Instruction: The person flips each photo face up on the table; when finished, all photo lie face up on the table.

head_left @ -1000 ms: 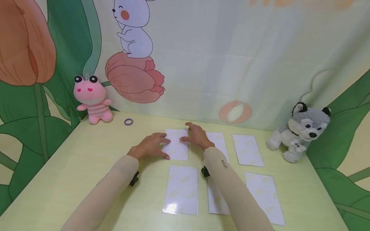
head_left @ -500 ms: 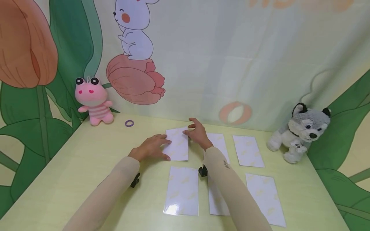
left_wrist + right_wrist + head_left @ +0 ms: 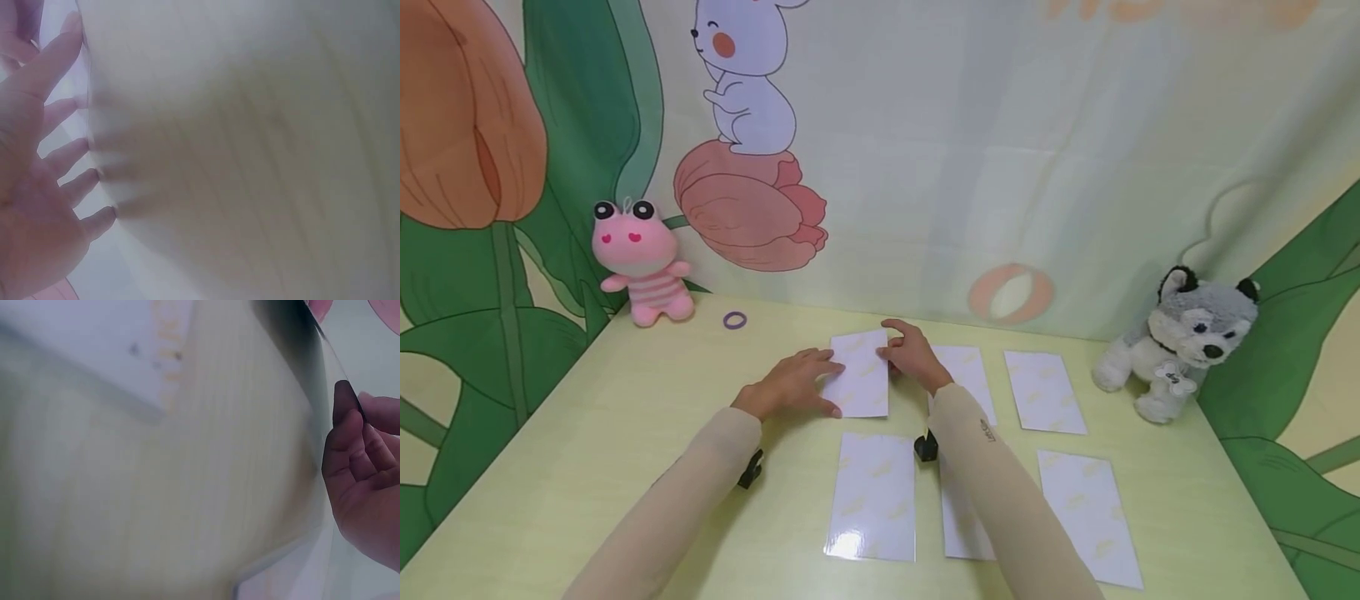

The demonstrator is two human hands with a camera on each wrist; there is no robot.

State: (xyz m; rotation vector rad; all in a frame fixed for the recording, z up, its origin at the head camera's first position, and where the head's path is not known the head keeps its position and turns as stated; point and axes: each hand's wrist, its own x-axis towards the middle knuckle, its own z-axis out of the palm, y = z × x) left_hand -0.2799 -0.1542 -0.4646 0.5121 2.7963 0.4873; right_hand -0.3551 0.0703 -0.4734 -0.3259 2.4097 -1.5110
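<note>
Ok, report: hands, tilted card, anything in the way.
Right hand pinches card, right edge raised. Left hand spread at its left edge. Other cards lie apart; no obstruction seen.

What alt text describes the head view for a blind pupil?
A person's right hand pinches the raised right edge of a white card on a pale table, the left hand spread at the card's left edge. Five more white cards lie nearby; a pink plush toy sits left, a plush dog right.
</note>
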